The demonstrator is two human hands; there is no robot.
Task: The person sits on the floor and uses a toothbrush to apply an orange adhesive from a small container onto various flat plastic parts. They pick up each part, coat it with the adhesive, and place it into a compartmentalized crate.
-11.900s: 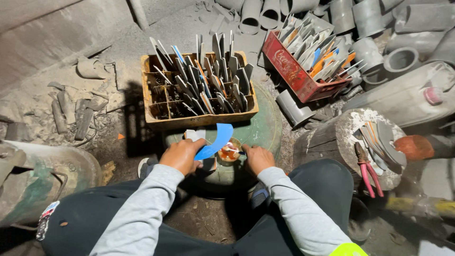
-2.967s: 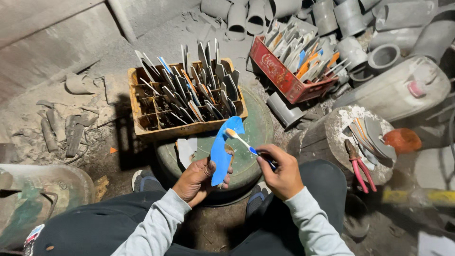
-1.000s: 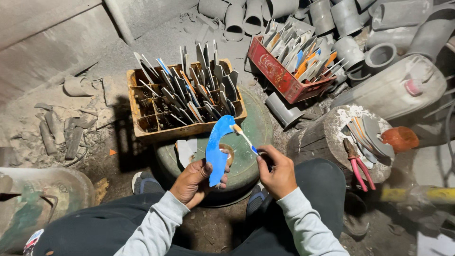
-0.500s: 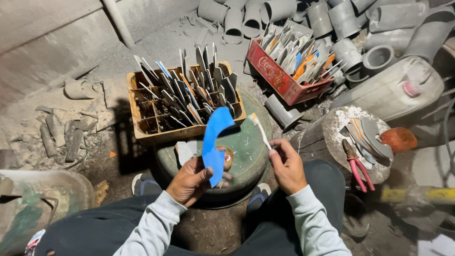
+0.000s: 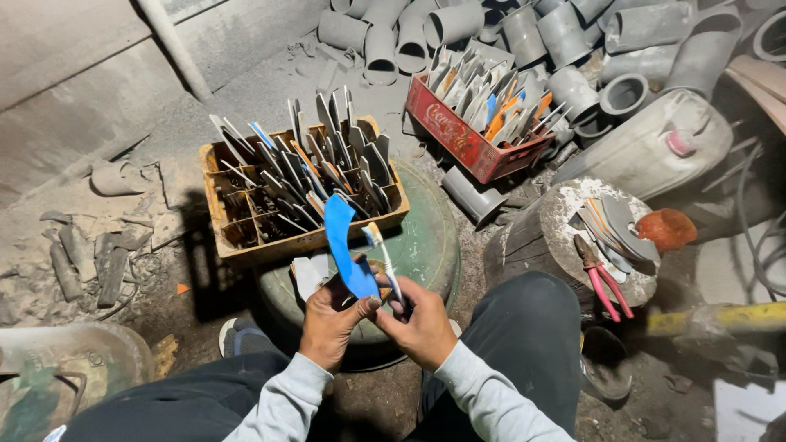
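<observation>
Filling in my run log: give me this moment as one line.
left hand: holds blue curved piece upright | right hand: holds toothbrush beside it | behind: wooden crate of blades on green drum

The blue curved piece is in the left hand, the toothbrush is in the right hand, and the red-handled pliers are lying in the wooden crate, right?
Not quite. The head view shows the red-handled pliers lying on the round stump, not in the wooden crate. The left hand does hold the blue curved piece, and the right hand the toothbrush.
</observation>
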